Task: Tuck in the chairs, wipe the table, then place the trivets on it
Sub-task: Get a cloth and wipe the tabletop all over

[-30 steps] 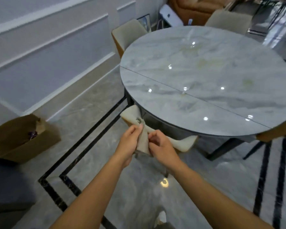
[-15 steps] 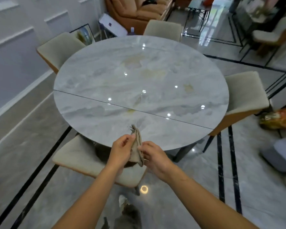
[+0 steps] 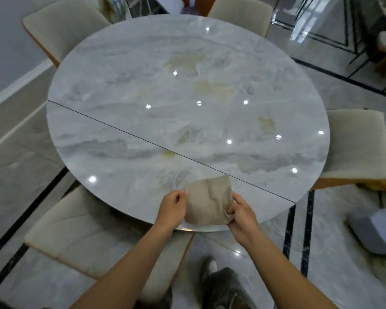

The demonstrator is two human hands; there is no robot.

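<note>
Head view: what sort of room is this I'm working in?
Most likely a home dining room: a round marble-look table, cushioned chairs set around it, and a glossy tiled floor. The left hand and right hand hold a cloth at the table's near edge.

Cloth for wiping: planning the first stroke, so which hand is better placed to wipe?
Probably right: the right hand grips a bunched corner of the beige cloth over the table; the left hand only pinches its edge.
</note>
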